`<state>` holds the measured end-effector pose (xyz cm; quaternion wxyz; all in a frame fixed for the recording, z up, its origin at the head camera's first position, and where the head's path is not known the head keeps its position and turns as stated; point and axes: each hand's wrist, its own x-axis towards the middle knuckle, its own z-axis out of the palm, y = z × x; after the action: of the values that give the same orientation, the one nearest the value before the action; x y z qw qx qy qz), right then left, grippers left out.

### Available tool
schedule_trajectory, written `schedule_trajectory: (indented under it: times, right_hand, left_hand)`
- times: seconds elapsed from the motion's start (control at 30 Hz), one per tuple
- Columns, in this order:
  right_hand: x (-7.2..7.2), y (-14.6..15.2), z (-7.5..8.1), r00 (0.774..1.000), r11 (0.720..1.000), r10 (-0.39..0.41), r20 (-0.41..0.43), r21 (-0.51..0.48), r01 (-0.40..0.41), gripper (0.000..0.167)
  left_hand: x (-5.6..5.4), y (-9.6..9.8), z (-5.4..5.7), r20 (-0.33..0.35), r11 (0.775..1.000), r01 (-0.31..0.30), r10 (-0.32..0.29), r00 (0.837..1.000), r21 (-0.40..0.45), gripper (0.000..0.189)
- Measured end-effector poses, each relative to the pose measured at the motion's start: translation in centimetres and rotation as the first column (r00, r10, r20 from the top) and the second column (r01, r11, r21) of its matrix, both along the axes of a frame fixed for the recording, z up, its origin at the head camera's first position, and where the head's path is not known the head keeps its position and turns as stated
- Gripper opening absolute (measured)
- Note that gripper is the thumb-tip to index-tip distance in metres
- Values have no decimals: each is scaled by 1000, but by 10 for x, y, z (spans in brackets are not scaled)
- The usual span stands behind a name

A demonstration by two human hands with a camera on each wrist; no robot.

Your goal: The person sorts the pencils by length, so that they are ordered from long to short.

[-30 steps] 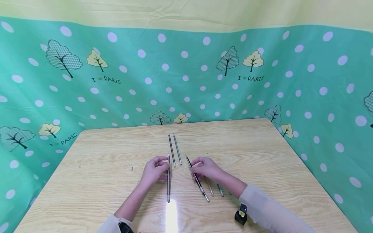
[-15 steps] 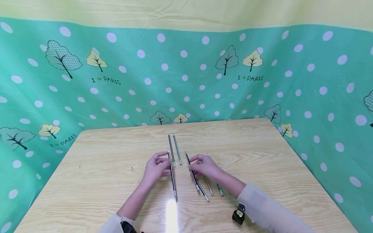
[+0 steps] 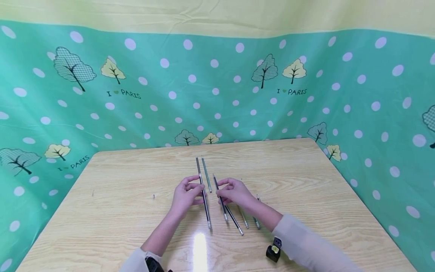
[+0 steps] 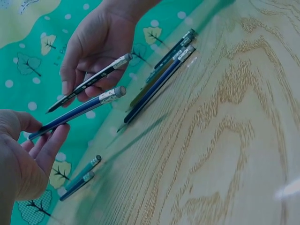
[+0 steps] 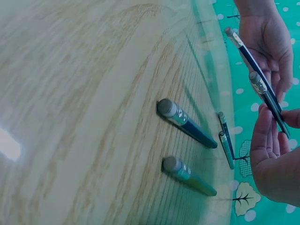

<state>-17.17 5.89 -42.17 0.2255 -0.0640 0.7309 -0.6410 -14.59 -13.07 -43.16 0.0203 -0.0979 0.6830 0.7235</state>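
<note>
My left hand (image 3: 185, 196) pinches a dark blue pencil (image 4: 79, 111) between thumb and fingers, above the table. Its eraser end points towards my body. In my right hand (image 3: 234, 190) is a black pencil with a patterned side (image 4: 93, 78), held between thumb and fingertips, also raised and slightly tilted. The two held pencils are close together but apart in the head view. A dark blue pencil (image 3: 235, 220) lies below the right hand, beside an olive pencil (image 3: 244, 220) and a teal pencil (image 3: 256, 222); the right hand and forearm partly hide this group.
Farther off, a dark pencil (image 3: 198, 166) and a teal pencil (image 3: 206, 175) lie side by side on the wooden table (image 3: 119, 226). A tiny scrap (image 3: 154, 196) lies left of the left hand. A patterned curtain (image 3: 217, 87) stands behind the table.
My left hand has moved right and slightly away, its pencil turning so the eraser end swings right. My right hand has shifted left, carrying its pencil off the one lying on the table.
</note>
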Motion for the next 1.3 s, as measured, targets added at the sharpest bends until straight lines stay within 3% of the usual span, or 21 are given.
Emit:
schedule_trajectory:
  times: [0.33,0.67,0.9,1.3]
  right_hand:
    - [3,-4,4,1000,1000,1,0,-10,-1,37]
    - [18,-4,32,1000,1000,10,2,1,-10,37]
    - [2,-4,3,1000,1000,-8,14,-11,8,40]
    - [1,-1,3,1000,999,-15,15,-33,15,38]
  left_hand:
    - [0,4,1,-8,1000,-6,7,1000,24,46]
    - [0,7,4,-28,999,6,-5,1000,33,47]
    - [-1,9,3,-27,999,6,-5,1000,41,47]
    - [-4,12,2,-31,999,16,-15,999,28,47]
